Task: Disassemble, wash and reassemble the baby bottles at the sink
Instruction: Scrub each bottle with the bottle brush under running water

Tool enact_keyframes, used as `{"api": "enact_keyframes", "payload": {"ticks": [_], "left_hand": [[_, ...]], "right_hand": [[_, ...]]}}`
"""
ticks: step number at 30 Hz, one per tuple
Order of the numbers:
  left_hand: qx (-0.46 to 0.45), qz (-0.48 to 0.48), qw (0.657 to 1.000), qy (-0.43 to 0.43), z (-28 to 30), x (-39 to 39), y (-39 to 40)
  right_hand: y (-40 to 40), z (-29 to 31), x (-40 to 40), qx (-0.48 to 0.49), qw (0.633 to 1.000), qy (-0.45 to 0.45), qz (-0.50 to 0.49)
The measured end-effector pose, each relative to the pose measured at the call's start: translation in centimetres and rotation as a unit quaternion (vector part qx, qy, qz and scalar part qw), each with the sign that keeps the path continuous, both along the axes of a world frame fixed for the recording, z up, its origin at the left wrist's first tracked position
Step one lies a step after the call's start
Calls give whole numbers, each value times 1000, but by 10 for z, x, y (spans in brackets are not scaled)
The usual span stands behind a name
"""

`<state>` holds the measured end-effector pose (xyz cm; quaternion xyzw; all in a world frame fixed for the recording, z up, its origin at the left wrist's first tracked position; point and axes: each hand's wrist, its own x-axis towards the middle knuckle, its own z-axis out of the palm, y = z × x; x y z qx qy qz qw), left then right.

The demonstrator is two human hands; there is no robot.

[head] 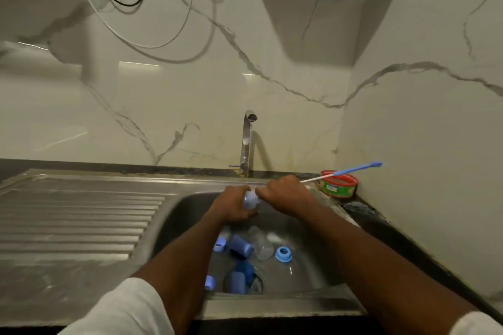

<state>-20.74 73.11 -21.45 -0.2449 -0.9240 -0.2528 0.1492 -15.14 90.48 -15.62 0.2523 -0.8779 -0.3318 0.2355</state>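
Blue bottle part could slip into the crowded sink

Pale-blue bottle part [250,199] sits above the basin's far side, clasped in the left hand [235,205]. The right hand [283,194] pinches a thin brush [343,171], its tip near the part. Wet plastic could slip and fall among the loose collars and caps in the steel sink [299,304].

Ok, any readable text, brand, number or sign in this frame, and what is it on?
Nothing can be read.
Red and green tub beside the sink: has a printed label, too blurred to read.
Blue bottle parts in the basin: no print visible.
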Motion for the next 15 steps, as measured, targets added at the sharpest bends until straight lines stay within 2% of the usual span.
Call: {"api": "enact_keyframes", "payload": {"ticks": [1,2,3,4,5,6,7,8,9,10,11,12,14,15], "left_hand": [[6,16,999,34,-4,0,-2],[8,27,997,68,-7,0,-3],[4,32,994,101,-9,0,-5],[-9,30,991,132,-11,1,-5],[-22,21,987,156,-12,2,-4],[-40,14,985,170,-13,2,-4],[-55,13,983,176,-14,0,-2],[-58,16,985,162,-14,-1,-2],[-35,11,992,125,-16,-1,-2],[-10,4,997,79,-17,0,-4],[4,-8,998,64,-20,-1,-7],[17,-18,998,58,-23,-2,-8],[32,-7,997,67,-26,-2,-12],[32,14,997,72,-25,-2,-14]], "right_hand": [[2,-3,-5,-98,995,-33,-16],[4,0,-9,-234,965,-106,-47],[2,4,-15,-374,900,-208,-88],[0,6,-19,-490,808,-300,-127],[0,7,-25,-562,731,-357,-151],[1,9,-27,-585,697,-386,-155],[5,10,-30,-567,717,-382,-135],[12,10,-35,-492,796,-339,-95],[19,7,-45,-364,900,-235,-42],[26,1,-55,-207,974,-87,11],[27,-4,-59,-71,994,37,72],[28,-7,-59,5,989,99,114],[23,-11,-54,3,987,80,138],[18,-14,-49,-77,990,32,116]]}}
